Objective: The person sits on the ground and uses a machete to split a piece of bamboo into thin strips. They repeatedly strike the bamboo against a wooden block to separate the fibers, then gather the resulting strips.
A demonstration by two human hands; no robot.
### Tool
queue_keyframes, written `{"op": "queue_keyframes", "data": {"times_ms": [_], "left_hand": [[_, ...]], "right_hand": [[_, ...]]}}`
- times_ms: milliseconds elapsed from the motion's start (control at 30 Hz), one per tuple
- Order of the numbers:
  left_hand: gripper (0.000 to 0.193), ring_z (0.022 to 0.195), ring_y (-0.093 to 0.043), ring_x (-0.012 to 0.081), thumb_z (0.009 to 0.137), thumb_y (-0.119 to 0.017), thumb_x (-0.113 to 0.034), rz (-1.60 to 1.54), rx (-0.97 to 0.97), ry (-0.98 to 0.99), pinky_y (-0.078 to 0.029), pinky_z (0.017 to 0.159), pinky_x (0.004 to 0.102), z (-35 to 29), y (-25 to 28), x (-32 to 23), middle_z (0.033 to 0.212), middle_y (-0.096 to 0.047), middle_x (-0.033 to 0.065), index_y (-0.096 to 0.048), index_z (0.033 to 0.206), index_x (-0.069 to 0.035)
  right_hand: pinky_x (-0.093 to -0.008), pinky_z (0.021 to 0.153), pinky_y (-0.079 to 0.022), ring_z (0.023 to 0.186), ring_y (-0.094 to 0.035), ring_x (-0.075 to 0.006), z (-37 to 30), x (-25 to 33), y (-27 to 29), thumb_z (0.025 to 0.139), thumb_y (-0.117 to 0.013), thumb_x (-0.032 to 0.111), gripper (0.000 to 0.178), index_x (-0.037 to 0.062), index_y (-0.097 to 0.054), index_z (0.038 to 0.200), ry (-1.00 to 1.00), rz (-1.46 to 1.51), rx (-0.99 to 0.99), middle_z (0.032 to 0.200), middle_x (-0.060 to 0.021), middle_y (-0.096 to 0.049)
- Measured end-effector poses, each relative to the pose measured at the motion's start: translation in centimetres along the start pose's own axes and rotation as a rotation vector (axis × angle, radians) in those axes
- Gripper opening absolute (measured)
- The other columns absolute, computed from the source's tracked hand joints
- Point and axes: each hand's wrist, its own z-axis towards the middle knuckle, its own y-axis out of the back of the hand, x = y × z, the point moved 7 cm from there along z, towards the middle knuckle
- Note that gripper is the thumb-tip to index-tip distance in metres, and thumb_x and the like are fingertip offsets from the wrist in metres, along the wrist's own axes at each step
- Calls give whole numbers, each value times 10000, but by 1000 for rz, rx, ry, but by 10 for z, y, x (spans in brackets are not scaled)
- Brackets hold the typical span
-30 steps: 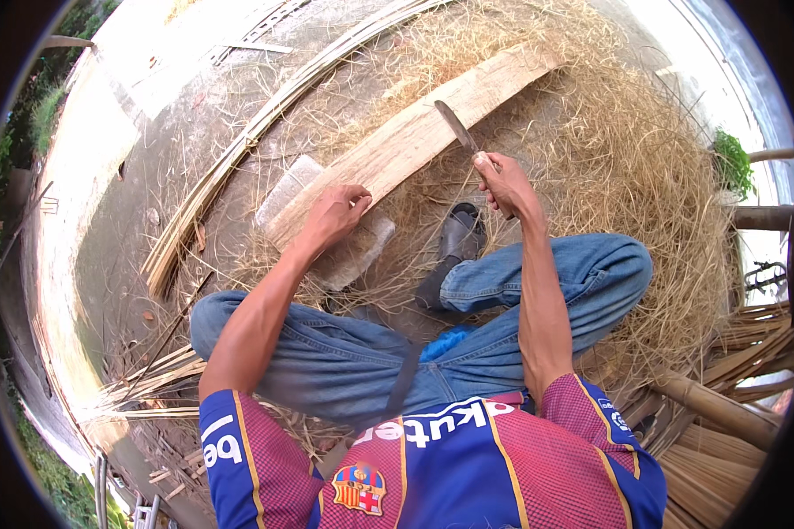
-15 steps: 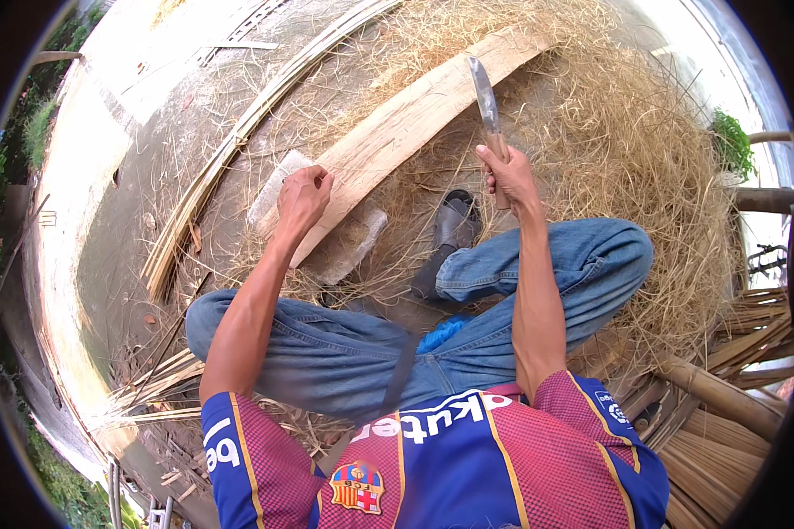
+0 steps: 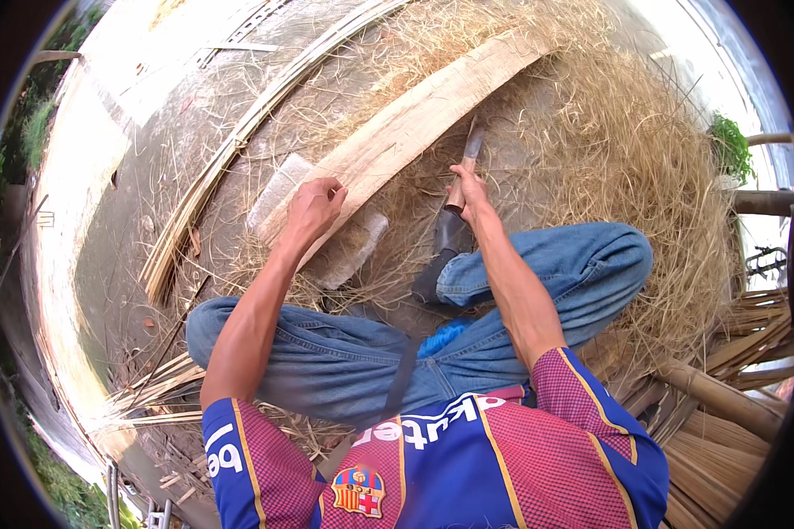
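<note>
Left hand [image 3: 311,210] pressed on plank [image 3: 415,132], fingers curled; plank ran lower-left to upper-right. Right hand [image 3: 469,187] gripped knife [image 3: 470,154], blade pointing up.

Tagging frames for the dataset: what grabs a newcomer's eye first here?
The long pale plank running diagonally across the middle, pressed at its near end by the left hand. Beside it, the right hand holds a knife at the plank's edge. A heap of straw-like shavings fills the right side.
</note>
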Motion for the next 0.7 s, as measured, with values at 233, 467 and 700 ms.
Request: {"op": "queue_keyframes", "data": {"times_ms": [233,467,700], "left_hand": [[298,832,-698,349,943,-618,-292,-12,20,-113,-538,788,438,0,-4,-11,886,-719,207,-730,1011,-24],[319,891,-697,341,962,-611,-269,-52,95,-138,-534,817,420,1,-6,-17,981,-728,214,-720,1047,18],[393,836,-676,198,988,-603,-362,-206,119,-109,-537,767,370,2,0,-42,930,-734,135,-714,1101,-2]], "right_hand": [[-319,564,-539,676,-629,-176,-2,4,-2,823,-779,253,300,92,-608,1010,-67,41,59,912,-53,-602],[-287,644,-566,736,-659,-162,10,3,-15,884,-700,175,171,55,-640,990,-40,287,309,891,-79,-664],[-287,816,-566,887,-662,-153,-98,26,-75,915,-698,191,204,25,-661,1028,130,523,346,984,-74,-683]]}}
